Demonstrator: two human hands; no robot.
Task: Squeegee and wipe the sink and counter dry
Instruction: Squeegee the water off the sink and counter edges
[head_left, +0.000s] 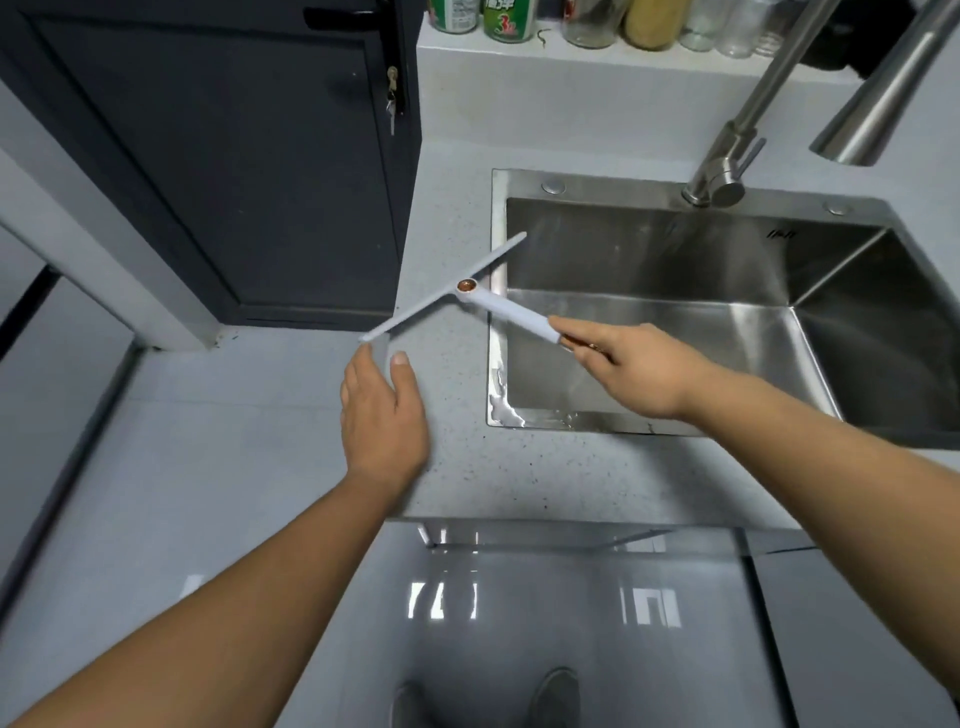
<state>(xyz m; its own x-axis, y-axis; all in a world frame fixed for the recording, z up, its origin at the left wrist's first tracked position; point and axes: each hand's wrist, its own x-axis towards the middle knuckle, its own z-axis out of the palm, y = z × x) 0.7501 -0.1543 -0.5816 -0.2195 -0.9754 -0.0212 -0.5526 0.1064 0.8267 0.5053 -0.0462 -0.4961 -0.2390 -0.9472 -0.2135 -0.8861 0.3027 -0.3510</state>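
Above the counter (519, 467) and steel sink (649, 249), a squeegee (441, 299) hangs by the sink's left rim. The right hand (623, 364) grips its handle. The left hand (382, 415) is spread near the blade's end, holding nothing.

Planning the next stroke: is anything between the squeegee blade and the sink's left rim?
Nothing visible. The pale grey T-shaped squeegee, held by the right hand, crosses the steel sink's left rim; the left hand sits beside the blade's near end.
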